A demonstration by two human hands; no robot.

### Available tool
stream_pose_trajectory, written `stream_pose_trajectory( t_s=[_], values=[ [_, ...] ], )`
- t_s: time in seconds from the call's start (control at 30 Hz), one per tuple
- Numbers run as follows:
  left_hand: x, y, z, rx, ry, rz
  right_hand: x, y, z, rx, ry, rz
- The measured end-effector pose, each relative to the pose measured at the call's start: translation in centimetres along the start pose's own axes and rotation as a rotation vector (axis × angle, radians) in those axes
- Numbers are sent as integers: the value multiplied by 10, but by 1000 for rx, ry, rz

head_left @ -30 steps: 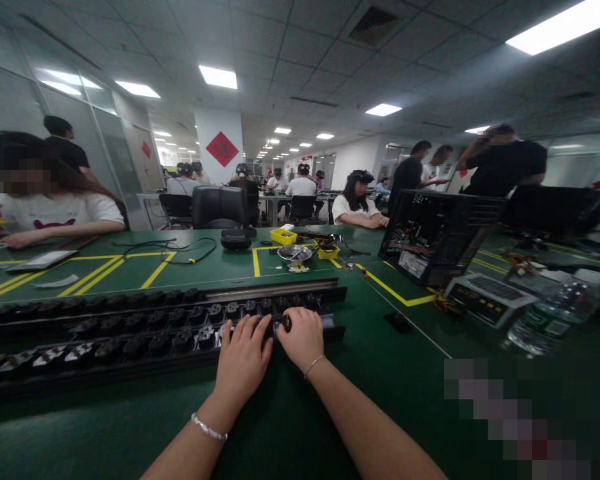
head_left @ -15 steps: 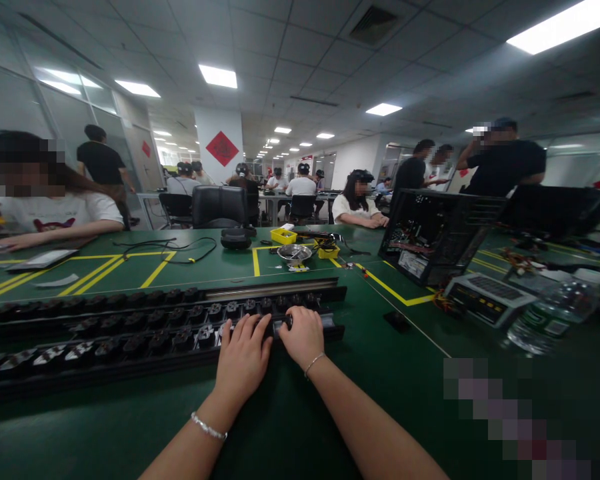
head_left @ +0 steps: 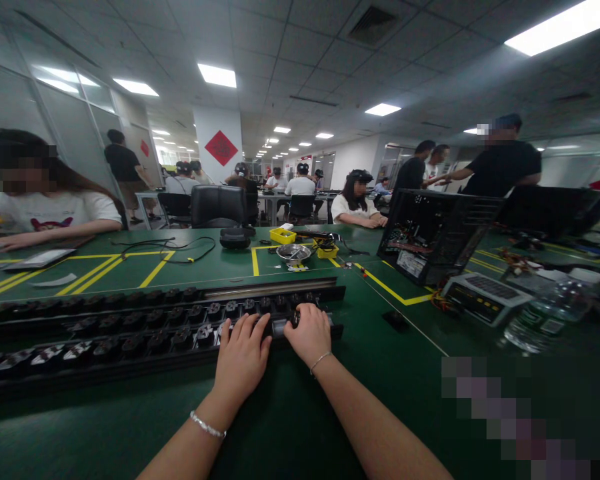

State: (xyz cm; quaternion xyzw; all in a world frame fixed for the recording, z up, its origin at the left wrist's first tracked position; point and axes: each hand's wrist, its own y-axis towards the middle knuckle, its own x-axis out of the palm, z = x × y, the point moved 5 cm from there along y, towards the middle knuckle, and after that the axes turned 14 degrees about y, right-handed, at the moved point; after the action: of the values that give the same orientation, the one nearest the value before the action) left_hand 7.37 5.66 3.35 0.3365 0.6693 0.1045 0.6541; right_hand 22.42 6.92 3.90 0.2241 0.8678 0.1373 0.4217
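Observation:
Long black power tracks lie side by side across the left and middle of the bench, holding rows of black socket modules. My left hand rests over the nearest row, fingers curled across the far side and thumb on the near side, closed round a module that its fingers mostly hide. Just to its right, my right hand grips a small black socket module near the track's right end. A short stretch of bare grey track shows between the two hands.
On the green bench stand an open computer case, a power supply unit and a water bottle at right. Beyond the tracks are a metal bowl, yellow boxes, a black case and cables. Other people sit nearby.
My right hand has shifted slightly right along the track, widening the gap between my hands. My left hand stays in place. People in the background have moved.

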Motion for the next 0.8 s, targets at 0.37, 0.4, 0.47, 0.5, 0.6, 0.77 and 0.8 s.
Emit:
stream_pose_trajectory(
  t_s=[0.37, 0.4, 0.47, 0.5, 0.6, 0.77, 0.8],
  values=[
    [-2, -1, -1, 2, -13, 20, 0, 1, 1, 18, -20, -24],
    [-2, -1, -1, 0, -13, 18, 0, 1, 1, 21, -18, -30],
    [-1, 0, -1, -4, -14, 14, 0, 1, 2, 27, -14, -40],
    [-1, 0, -1, -5, -15, 13, -1, 1, 3, 30, -14, -40],
    [-1, 0, -1, -3, -20, 11, -4, 1, 5, 34, -21, -20],
    [-2, 0, -1, -5, -27, 14, -5, 0, 8, 50, -47, -20],
    [-2, 0, -1, -4, -28, 15, -5, 0, 8, 51, -52, -21]
  ],
)
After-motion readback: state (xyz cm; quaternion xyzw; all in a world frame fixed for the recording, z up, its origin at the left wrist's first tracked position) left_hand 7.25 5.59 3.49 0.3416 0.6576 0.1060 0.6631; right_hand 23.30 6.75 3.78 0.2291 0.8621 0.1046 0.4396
